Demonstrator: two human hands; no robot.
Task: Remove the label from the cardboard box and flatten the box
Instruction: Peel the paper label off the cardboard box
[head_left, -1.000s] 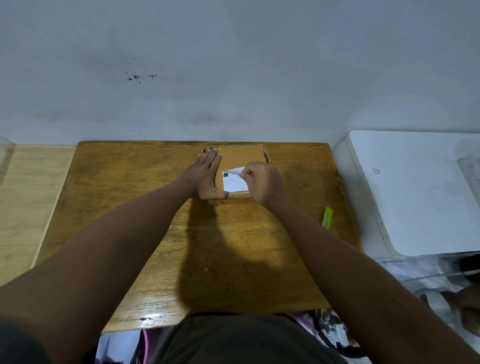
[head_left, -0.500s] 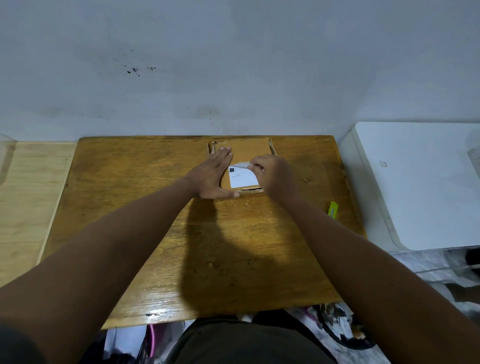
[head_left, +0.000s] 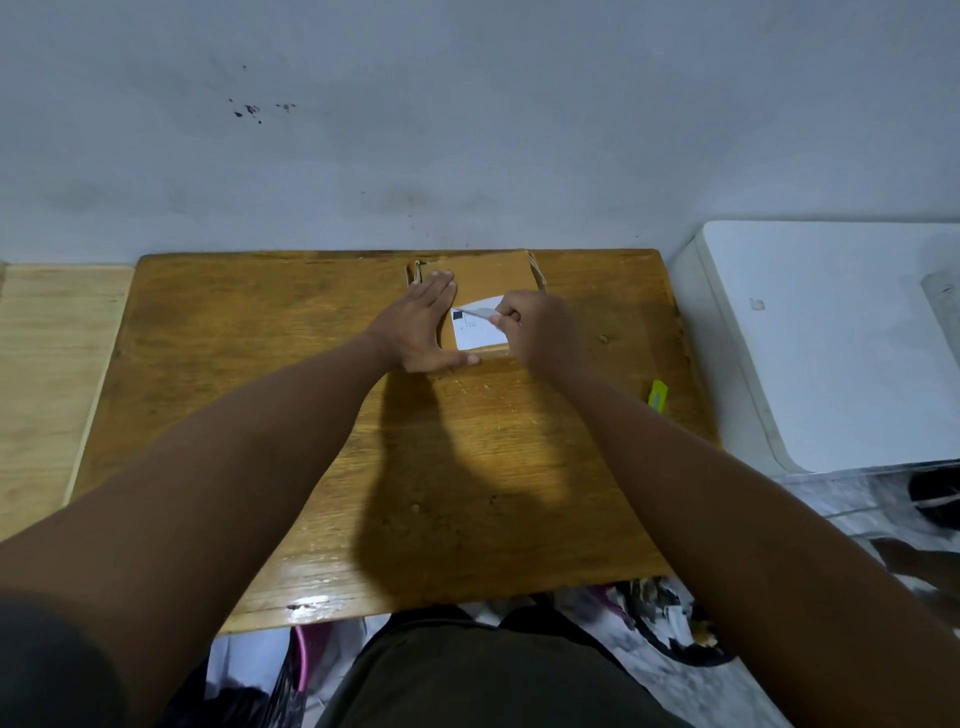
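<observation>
Label (head_left: 480, 332) paper, judged thin and tearable, is pinched at its upper corner by the right hand (head_left: 540, 327); the box (head_left: 488, 275) is pressed flat-palmed by the left hand (head_left: 421, 332).

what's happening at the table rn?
A person is peeling the white label off a cardboard box that lies on a wooden table. The left hand presses flat on the box's left side to steady it. The right hand pinches the label's upper edge, which is lifted and folded over; the rest is not yet off. A yellow-green cutter lies at the table's right edge.
</observation>
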